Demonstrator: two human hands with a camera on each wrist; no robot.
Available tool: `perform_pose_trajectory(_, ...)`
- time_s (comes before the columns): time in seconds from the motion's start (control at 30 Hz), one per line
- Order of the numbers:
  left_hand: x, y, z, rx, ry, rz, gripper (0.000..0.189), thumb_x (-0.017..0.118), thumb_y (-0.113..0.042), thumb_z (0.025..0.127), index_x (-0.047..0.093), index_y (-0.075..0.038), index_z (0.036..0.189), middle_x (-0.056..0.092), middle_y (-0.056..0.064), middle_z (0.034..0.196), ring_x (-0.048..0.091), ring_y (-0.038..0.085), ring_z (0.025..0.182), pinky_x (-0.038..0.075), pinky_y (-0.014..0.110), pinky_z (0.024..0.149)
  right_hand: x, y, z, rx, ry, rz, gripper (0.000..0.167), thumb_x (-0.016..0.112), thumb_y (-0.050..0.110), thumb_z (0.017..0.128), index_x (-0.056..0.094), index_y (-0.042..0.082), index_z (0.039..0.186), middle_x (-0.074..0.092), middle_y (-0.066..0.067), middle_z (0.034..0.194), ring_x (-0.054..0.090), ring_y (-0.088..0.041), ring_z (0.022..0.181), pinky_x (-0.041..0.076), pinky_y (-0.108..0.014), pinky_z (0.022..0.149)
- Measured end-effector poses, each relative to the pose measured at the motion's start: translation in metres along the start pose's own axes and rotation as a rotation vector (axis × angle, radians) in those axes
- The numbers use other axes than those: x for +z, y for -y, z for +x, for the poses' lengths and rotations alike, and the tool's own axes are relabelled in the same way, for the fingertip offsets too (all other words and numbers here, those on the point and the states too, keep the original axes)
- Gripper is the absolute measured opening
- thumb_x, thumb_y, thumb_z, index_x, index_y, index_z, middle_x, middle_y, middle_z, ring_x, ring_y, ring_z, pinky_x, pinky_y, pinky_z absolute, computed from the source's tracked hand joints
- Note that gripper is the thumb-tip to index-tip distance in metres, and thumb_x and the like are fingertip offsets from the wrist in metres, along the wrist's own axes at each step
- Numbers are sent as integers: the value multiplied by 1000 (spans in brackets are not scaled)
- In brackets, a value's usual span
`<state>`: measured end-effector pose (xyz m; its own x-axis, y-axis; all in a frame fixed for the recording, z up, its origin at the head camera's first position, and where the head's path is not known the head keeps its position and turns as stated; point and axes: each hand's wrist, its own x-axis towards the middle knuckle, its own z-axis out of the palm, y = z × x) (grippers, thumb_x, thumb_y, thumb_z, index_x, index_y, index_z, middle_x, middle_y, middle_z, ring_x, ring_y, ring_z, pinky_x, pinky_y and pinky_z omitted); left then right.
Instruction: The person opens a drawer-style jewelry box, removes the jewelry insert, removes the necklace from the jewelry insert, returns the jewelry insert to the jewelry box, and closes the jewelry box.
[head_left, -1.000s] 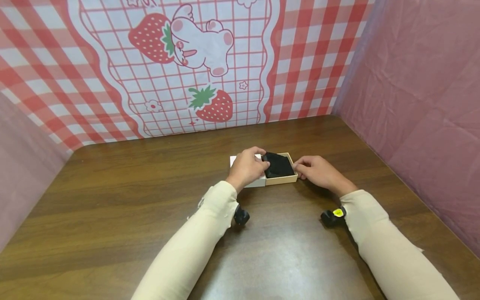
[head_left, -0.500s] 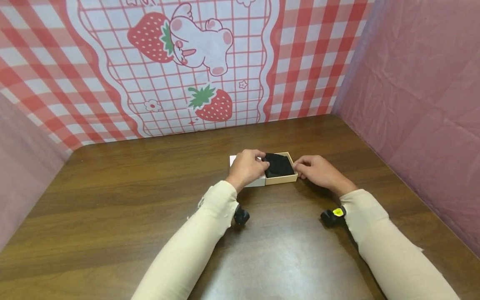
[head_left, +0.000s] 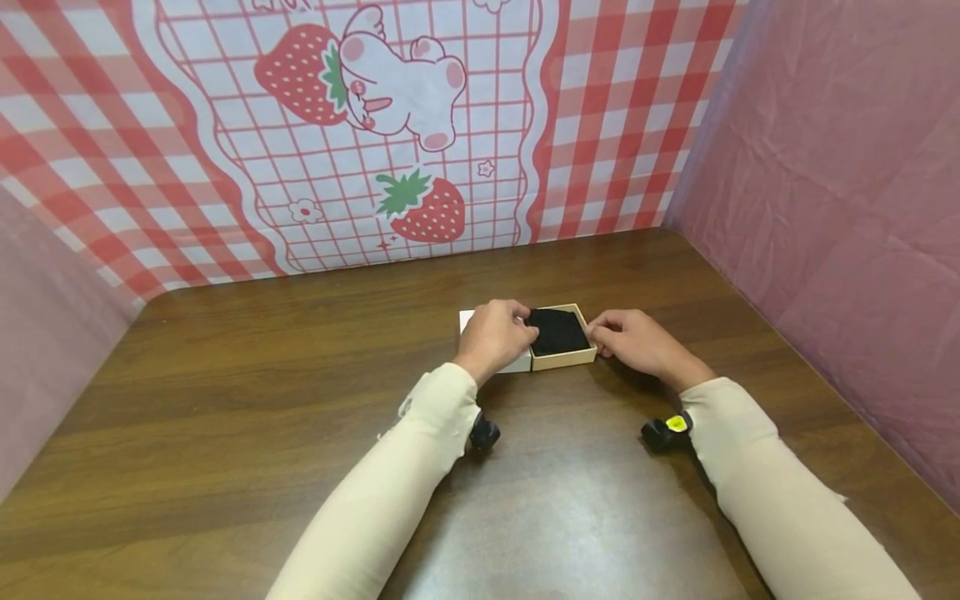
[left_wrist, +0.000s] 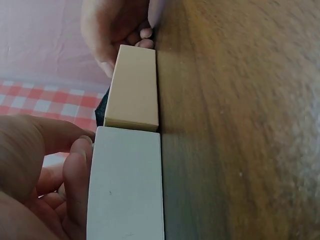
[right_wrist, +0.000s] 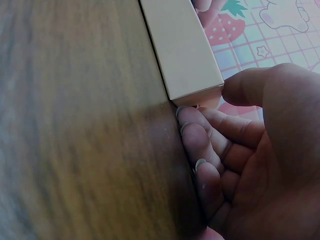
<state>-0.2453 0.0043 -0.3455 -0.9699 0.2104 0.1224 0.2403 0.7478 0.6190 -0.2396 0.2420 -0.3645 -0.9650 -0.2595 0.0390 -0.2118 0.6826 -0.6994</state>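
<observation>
A white box sleeve (left_wrist: 127, 185) lies on the table with a tan cardboard tray (head_left: 564, 361) protruding from its right end. Soft-looking black material (head_left: 558, 332) fills the tray and lies nearly flat. My left hand (head_left: 495, 335) is bent over the top of the sleeve, thumb and index tips at its opening, beside the black material. I cannot tell whether those fingers pinch anything. My right hand (head_left: 637, 340) grips the tray's outer end. In the right wrist view, its thumb is at the upper corner and its curled fingers (right_wrist: 195, 140) lie low against the end.
The brown wooden table (head_left: 300, 417) extends all around the box. Behind it hangs a red-and-white checked cloth (head_left: 615, 108) with strawberry prints; pink fabric (head_left: 840, 167) closes off the right side. Each wrist carries a small black camera (head_left: 483, 433).
The raised left edge of the black material has sunk and now lies flatter in the tray. The left fingers shifted slightly; the right hand and box stayed nearly still.
</observation>
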Motion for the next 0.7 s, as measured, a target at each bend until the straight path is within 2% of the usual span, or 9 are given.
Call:
perform_pose_trajectory(0.07, 1, 0, 0, 17, -10, 37, 30, 73, -25, 88, 76, -13, 116, 74, -3, 96, 66, 16, 91, 51, 33, 78, 0, 0, 0, -3, -2, 1, 22, 56, 19, 100, 71, 2, 97, 65, -4, 79, 60, -18, 77, 47, -31, 73)
perform_pose_trajectory(0.2, 2, -1, -1, 26, -20, 65, 30, 73, -24, 88, 75, -13, 115, 73, -6, 89, 67, 13, 87, 52, 32, 74, 0, 0, 0, -4, -3, 1, 22, 56, 18, 100, 71, 2, 97, 65, -4, 79, 60, -18, 77, 47, -31, 72)
perform_pose_trajectory(0.57, 3, 0, -2, 41, -44, 54, 29, 73, -22, 87, 75, -12, 114, 72, -6, 82, 67, 14, 84, 51, 32, 72, -1, 0, 0, 11, 9, -8, 23, 55, 19, 101, 71, 2, 102, 66, -6, 83, 60, -20, 79, 47, -34, 74)
perform_pose_trajectory(0.7, 4, 0, -2, 46, -42, 52, 24, 72, -22, 87, 77, -15, 109, 73, -6, 85, 67, 14, 85, 51, 32, 72, -1, 0, 0, 13, 8, -9, 23, 55, 18, 101, 71, 2, 103, 66, -6, 84, 61, -20, 79, 47, -34, 74)
